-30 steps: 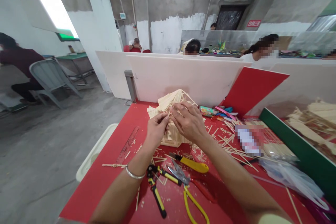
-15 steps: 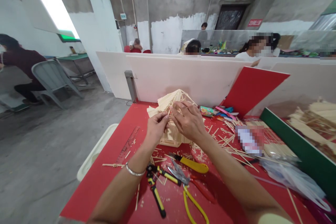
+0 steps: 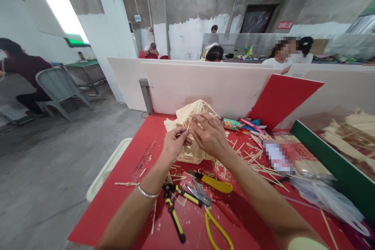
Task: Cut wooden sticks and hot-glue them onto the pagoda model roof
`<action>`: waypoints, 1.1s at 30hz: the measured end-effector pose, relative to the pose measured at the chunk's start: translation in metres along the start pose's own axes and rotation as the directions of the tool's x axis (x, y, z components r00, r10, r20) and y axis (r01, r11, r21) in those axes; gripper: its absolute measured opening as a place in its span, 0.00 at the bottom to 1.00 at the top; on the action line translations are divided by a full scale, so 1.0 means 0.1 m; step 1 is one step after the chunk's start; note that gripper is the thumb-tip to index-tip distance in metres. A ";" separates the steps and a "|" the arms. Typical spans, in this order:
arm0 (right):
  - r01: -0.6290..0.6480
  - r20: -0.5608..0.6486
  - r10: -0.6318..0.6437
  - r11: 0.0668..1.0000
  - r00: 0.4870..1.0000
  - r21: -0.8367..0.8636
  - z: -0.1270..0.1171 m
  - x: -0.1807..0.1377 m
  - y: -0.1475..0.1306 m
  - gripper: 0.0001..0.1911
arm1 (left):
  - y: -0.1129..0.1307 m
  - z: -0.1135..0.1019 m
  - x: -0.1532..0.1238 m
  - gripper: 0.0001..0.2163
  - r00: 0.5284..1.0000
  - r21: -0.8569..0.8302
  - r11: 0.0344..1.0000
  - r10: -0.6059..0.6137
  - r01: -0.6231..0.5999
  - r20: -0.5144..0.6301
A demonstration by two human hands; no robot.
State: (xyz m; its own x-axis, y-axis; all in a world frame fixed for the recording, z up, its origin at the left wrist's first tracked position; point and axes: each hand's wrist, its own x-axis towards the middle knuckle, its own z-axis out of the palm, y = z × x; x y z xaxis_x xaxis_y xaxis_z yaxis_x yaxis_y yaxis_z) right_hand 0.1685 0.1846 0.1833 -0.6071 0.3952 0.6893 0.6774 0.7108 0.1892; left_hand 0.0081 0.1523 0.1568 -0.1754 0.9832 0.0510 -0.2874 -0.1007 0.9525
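Observation:
A small house model (image 3: 189, 111) built of pale thin wooden sticks stands on the red table, its roof peaked. In front of its roof, my left hand (image 3: 175, 142) is closed, thumb and fingertips pinched on what looks like a thin wooden stick. My right hand (image 3: 210, 133) lies over the model's right side, fingers bent and closed against it; its thumb and what lies under the palm are hidden. Both sets of fingertips nearly meet. Nearer me lie a yellow utility knife (image 3: 216, 183), black-and-yellow pliers (image 3: 175, 216) and cutters (image 3: 202, 195) with a red handle.
Loose sticks (image 3: 258, 164) and scraps cover the red table (image 3: 117, 211) to the right. A clear ruler (image 3: 143, 160) lies left. A white board (image 3: 205, 82) closes the back; a green board (image 3: 328, 156) stands right, beside a plastic bag (image 3: 328, 197). Other people sit beyond.
My left hand has shifted very slightly at the model, its wrist a little to the left. The right hand has hardly moved. A person in the background has moved left.

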 end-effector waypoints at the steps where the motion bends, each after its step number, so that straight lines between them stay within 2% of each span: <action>1: 0.002 0.001 -0.002 1.000 1.000 -0.003 0.00 0.00 0.00 0.21 | 0.00 0.00 0.00 0.15 1.000 0.001 1.000 0.001 -0.001 0.003; 12: 0.015 -0.003 -0.015 1.000 1.000 0.005 -0.01 0.01 -0.01 0.21 | -0.05 -0.06 -0.01 0.17 1.000 0.008 1.000 -0.010 0.010 0.028; 18: 0.023 -0.003 -0.023 1.000 1.000 -0.011 -0.02 0.01 -0.01 0.21 | 0.01 -0.02 -0.02 0.16 0.999 0.000 0.999 -0.038 0.038 0.014; 24: 0.030 0.006 -0.029 0.999 1.000 -0.026 -0.03 0.00 -0.01 0.21 | 0.02 0.00 -0.02 0.13 0.999 0.011 1.000 -0.002 0.001 0.052; 33: 0.034 0.043 -0.034 0.999 0.999 0.004 -0.06 0.00 0.02 0.23 | 0.02 0.05 0.00 0.15 0.998 -0.009 0.999 -0.046 0.046 0.036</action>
State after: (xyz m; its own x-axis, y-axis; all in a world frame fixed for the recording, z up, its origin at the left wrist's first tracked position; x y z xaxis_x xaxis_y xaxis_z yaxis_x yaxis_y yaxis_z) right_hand 0.1720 0.1824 0.1872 -0.6469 0.3956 0.6519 0.6549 0.7261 0.2093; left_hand 0.0123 0.1531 0.1606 -0.1284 0.9916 0.0179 -0.3039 -0.0565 0.9510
